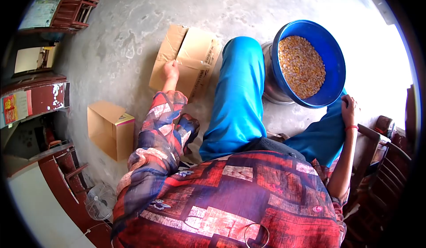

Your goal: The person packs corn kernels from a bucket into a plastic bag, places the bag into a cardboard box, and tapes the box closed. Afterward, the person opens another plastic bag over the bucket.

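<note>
A cardboard box (195, 57) with its top flaps folded over lies on the floor ahead, left of my knee. My left hand (171, 70) is closed at the seam between the flaps, with the fingers curled against the cardboard and a bit of shiny tape beside them. On the right, a blue bucket (333, 57) holds loose yellow and pale corn kernels (301, 66). My right hand (349, 108) is by my right knee, just below the bucket's rim. Its fingers are curled together, and anything inside them is hidden.
A second, open cardboard box (111, 135) stands on the floor at the left. A fan (100, 202) is at the lower left, near red-brown furniture (57, 177). Wooden chairs (390, 168) stand close on my right. A metal container (273, 82) is partly hidden by the bucket.
</note>
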Tool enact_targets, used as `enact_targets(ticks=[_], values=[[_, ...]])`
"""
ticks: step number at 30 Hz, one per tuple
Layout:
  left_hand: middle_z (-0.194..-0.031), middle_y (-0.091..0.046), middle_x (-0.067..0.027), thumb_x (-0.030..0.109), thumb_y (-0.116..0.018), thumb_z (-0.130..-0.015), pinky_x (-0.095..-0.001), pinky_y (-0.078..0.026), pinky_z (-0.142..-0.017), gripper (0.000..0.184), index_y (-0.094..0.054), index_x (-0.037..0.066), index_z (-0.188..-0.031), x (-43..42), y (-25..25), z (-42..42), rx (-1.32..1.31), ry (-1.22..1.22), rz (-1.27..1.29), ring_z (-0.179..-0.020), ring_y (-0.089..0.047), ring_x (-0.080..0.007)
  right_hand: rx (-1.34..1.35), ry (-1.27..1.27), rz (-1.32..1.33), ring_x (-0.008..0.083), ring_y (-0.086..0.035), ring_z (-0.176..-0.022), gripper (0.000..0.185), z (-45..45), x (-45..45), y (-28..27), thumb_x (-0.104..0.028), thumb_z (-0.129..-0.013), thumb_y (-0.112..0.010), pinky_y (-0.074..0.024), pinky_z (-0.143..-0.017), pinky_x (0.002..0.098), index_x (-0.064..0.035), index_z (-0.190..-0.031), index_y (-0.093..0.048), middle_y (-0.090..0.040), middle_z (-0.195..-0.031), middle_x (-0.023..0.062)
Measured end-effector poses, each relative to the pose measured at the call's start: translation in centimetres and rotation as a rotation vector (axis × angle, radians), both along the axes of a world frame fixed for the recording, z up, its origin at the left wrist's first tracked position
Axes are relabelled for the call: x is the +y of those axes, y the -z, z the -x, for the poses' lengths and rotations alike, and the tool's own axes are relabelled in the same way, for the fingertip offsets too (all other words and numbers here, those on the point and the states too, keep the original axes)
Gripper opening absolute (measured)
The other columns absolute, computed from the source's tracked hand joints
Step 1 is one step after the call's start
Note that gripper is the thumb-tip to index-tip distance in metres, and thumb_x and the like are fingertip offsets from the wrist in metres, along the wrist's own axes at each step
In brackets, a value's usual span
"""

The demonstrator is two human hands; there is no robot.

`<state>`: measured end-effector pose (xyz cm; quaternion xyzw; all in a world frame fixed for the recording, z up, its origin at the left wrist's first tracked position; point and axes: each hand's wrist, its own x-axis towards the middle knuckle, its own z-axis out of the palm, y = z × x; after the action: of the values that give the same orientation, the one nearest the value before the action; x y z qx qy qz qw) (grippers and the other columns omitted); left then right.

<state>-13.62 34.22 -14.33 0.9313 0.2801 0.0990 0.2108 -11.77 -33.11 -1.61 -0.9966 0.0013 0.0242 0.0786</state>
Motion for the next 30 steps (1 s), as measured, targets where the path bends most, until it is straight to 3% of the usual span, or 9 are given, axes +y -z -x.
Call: enact_targets(ticks=[2, 3, 7, 9, 20, 23, 25, 30], values=[[-0.086, -0.064, -0.0072, 0.036, -0.054, -0.079, -0.0352, -0.045, -0.071, 0.027, -0.064, 0.017, -0.095, -1.8, -3.5, -0.7, 0.356, -0.199, -0.026, -0.08, -0.061, -0.0259, -0.001, -0.004, 0.04, 0.0212, -0.056, -0.087, 0.012, 0.1, 0.6, -0.5, -0.015, -0.076, -0.051, -0.0397, -0.081, 0.0371, -0.0145, -0.086, -0.058, -0.06, -0.087, 0.0024], [-0.082, -0.065, -0.0038, 0.034, -0.06, -0.076, -0.0354, -0.046, -0.065, 0.02, -0.065, 0.023, -0.092, -1.5, -3.0, -1.1, 0.331, -0.221, -0.077, -0.074, -0.061, -0.0248, -0.003, -0.008, 0.075, 0.0212, -0.056, -0.087, 0.011, 0.2, 0.8, -0.7, -0.015, -0.076, -0.051, -0.0394, -0.081, 0.0374, -0.0147, -0.085, -0.058, -0.06, -0.087, 0.0024], [-0.079, -0.065, -0.0038, 0.029, -0.063, -0.073, -0.0347, -0.046, -0.063, 0.015, -0.066, 0.021, -0.085, -0.8, -1.6, -1.7, 0.101, -0.14, -0.1, -0.071, -0.061, -0.023, 0.003, -0.005, 0.087, 0.0214, -0.056, -0.086, 0.011, 0.3, 1.2, -0.7, -0.015, -0.076, -0.051, -0.0394, -0.081, 0.0376, -0.0147, -0.085, -0.058, -0.061, -0.086, 0.0026], [-0.074, -0.062, -0.0059, 0.019, -0.062, -0.07, -0.037, -0.046, -0.061, 0.004, -0.063, 0.018, -0.073, -0.8, -1.0, -2.2, 0.008, -0.087, -0.069, -0.071, -0.06, -0.0253, 0.003, -0.014, 0.074, 0.0224, -0.056, -0.084, 0.011, 0.3, 1.4, -0.5, -0.015, -0.076, -0.051, -0.0402, -0.08, 0.0377, -0.0141, -0.085, -0.058, -0.061, -0.085, 0.0039], [-0.078, -0.059, -0.0034, 0.019, -0.065, -0.07, -0.036, -0.046, -0.063, 0.009, -0.06, 0.013, -0.075, -0.6, 0.3, -1.8, 0.123, 0.013, 0.002, -0.073, -0.059, -0.023, -0.018, -0.013, 0.09, 0.0263, -0.057, -0.081, 0.014, -0.7, 1.6, -0.1, -0.015, -0.076, -0.052, -0.0437, -0.075, 0.0378, -0.0093, -0.087, -0.057, -0.06, -0.082, 0.0108], [-0.083, -0.057, -0.0054, 0.022, -0.066, -0.069, -0.0361, -0.046, -0.067, 0.017, -0.057, 0.013, -0.079, -0.2, 1.1, -1.8, 0.128, 0.09, 0.033, -0.078, -0.057, -0.0243, -0.033, -0.016, 0.086, 0.0274, -0.057, -0.08, 0.015, -0.7, 1.3, 0.2, -0.015, -0.076, -0.052, -0.0441, -0.074, 0.0383, -0.0083, -0.087, -0.057, -0.06, -0.082, 0.012], [-0.088, -0.055, -0.0082, 0.032, -0.069, -0.066, -0.0377, -0.044, -0.072, 0.031, -0.055, 0.011, -0.084, -1.3, 0.2, -1.8, 0.132, 0.134, -0.139, -0.084, -0.054, -0.0269, -0.036, -0.017, 0.079, 0.0279, -0.057, -0.079, 0.015, -0.8, 1.4, 0.2, -0.015, -0.076, -0.052, -0.0444, -0.073, 0.0387, -0.0078, -0.088, -0.057, -0.06, -0.082, 0.0125], [-0.095, -0.052, -0.0103, 0.047, -0.069, -0.059, -0.0409, -0.041, -0.078, 0.053, -0.051, 0.01, -0.093, -2.8, -0.4, -1.6, 0.167, 0.091, -0.19, -0.093, -0.049, -0.0302, -0.037, -0.009, 0.09, 0.0297, -0.057, -0.079, 0.017, -0.9, 1.0, 0.6, -0.016, -0.077, -0.051, -0.0447, -0.072, 0.0395, -0.0074, -0.09, -0.057, -0.06, -0.083, 0.0138]])
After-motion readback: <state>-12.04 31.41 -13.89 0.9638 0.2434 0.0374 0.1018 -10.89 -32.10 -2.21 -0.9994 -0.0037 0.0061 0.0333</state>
